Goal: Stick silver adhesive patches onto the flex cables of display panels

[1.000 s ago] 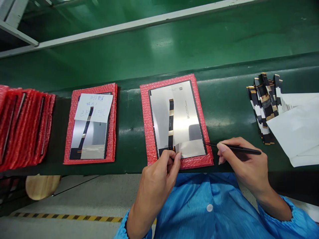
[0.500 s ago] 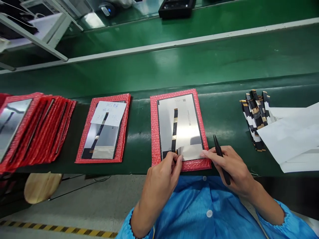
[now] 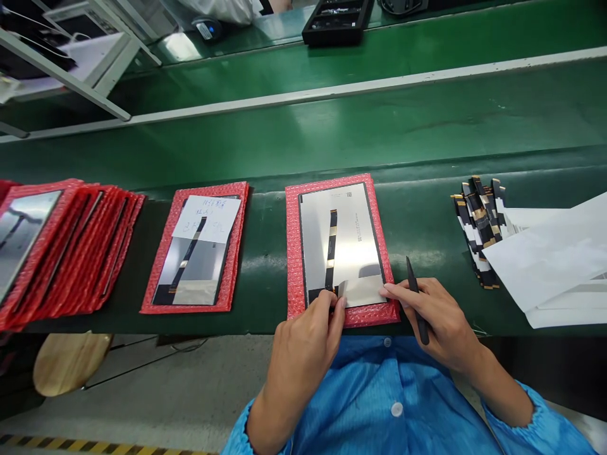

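In front of me a display panel point(image 3: 351, 234), silvery back up, lies on a red bubble-wrap pouch point(image 3: 294, 253). A dark flex cable point(image 3: 331, 246) runs up its back from the lower left. My left hand point(image 3: 308, 341) is closed at the panel's lower edge, thumb and forefinger pinching the curled edge of a greyish film strip point(image 3: 363, 292). Fingertips of my right hand point(image 3: 439, 322) touch the panel's lower right corner. Black tweezers point(image 3: 416, 297) are held in that same hand, tips pointing up and away from the panel.
Left of the panel lies another pouch with a panel point(image 3: 199, 268) and a handwritten note point(image 3: 208, 215). Farther left are several stacked red pouches point(image 3: 90, 246). Flex cables point(image 3: 481, 227) and white paper sheets point(image 3: 559, 253) lie at right. A black tray point(image 3: 336, 22) stands at the back.
My right hand and the tweezers have shifted very slightly left. My left hand keeps its pinch at the film's edge. The camera view has tilted a little.
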A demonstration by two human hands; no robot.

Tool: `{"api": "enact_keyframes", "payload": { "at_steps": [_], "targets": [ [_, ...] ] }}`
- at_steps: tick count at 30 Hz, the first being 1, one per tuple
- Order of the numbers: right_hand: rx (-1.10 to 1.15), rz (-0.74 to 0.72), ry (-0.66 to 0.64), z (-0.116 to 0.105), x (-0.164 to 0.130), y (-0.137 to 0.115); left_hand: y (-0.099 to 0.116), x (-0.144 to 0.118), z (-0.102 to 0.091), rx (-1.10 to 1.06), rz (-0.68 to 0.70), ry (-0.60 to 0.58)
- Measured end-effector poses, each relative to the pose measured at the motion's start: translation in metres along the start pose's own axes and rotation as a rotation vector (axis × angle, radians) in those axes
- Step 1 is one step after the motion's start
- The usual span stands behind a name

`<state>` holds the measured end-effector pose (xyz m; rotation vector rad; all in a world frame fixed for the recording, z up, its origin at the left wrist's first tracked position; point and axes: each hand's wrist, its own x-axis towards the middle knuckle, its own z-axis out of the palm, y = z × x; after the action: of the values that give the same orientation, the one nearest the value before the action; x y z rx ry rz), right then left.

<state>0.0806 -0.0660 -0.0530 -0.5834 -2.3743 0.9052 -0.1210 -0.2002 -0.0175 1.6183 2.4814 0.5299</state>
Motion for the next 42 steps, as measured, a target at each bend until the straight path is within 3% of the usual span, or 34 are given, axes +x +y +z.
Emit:
{"api": "enact_keyframes", "payload": {
  "at_steps": [4,9,12,18,23,25,28,33,42],
  "targets": [
    [-0.005,-0.006,-0.002,0.000,0.000,0.000,0.001,-0.005,0.003,0.108,-0.022,-0.017],
    [-0.005,-0.020,0.001,0.000,0.000,0.000,-0.012,-0.016,0.011,0.078,-0.194,-0.259],
    [0.005,-0.024,0.001,0.001,0.000,0.001,-0.025,-0.024,0.014,0.050,-0.190,-0.260],
    [0.009,-0.015,-0.001,0.000,-0.001,0.001,-0.028,-0.033,0.013,0.169,-0.064,-0.107],
    [-0.017,-0.077,-0.036,-0.001,0.001,-0.001,-0.012,-0.026,0.022,0.234,0.396,0.012],
    [-0.026,-0.109,-0.072,-0.002,0.003,-0.002,-0.008,-0.023,0.026,0.250,0.498,0.056],
    [-0.072,-0.048,-0.071,-0.003,0.008,-0.003,-0.007,-0.021,0.031,0.265,0.527,0.088],
    [-0.093,0.119,0.064,-0.007,0.013,-0.003,-0.006,-0.018,0.033,0.213,0.528,0.074],
    [-0.081,-0.008,-0.062,0.003,0.015,-0.004,0.000,-0.002,0.033,0.206,0.527,0.014]
  ]
}}
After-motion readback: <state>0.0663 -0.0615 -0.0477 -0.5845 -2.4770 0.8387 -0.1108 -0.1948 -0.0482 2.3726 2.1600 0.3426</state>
